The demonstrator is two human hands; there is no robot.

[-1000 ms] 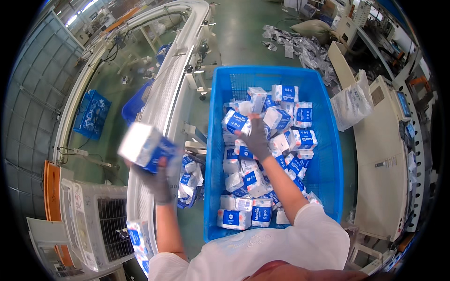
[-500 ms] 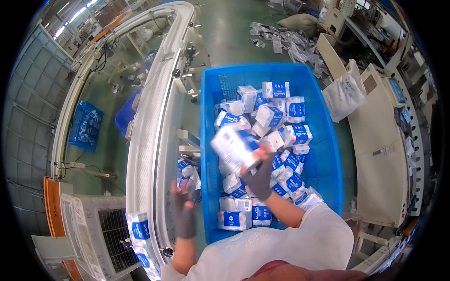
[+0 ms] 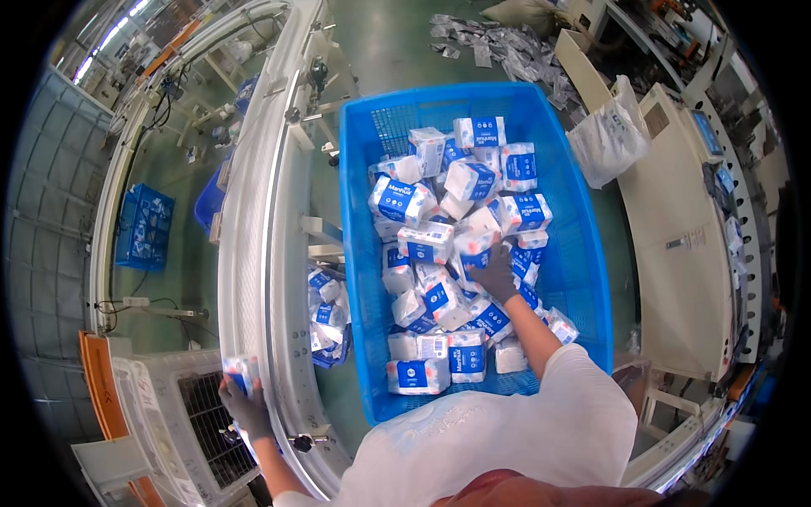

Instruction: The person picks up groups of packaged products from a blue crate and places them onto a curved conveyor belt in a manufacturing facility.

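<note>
A big blue plastic crate (image 3: 359, 253) in front of me is piled with several white-and-blue soft packs. My right hand (image 3: 496, 275), in a grey glove, reaches into the middle of the pile, its fingers curled over one white-and-blue pack (image 3: 473, 247). My left hand (image 3: 247, 410), also gloved, is low at the left by the near end of the white curved conveyor (image 3: 253, 211). It grips another white-and-blue pack (image 3: 241, 372) against the belt's edge.
More packs (image 3: 325, 313) lie in the gap between conveyor and crate. A white mesh-sided bin (image 3: 169, 422) stands at lower left, and blue crates (image 3: 144, 228) sit on the green floor beyond. On the right stands a beige machine (image 3: 676, 228), with a white plastic bag (image 3: 608, 135) hanging beside it.
A second ago my left hand held a pack above the conveyor. My right hand then lifted a pack from the crate. Now the left holds one low at the belt and the right is back in the pile.
</note>
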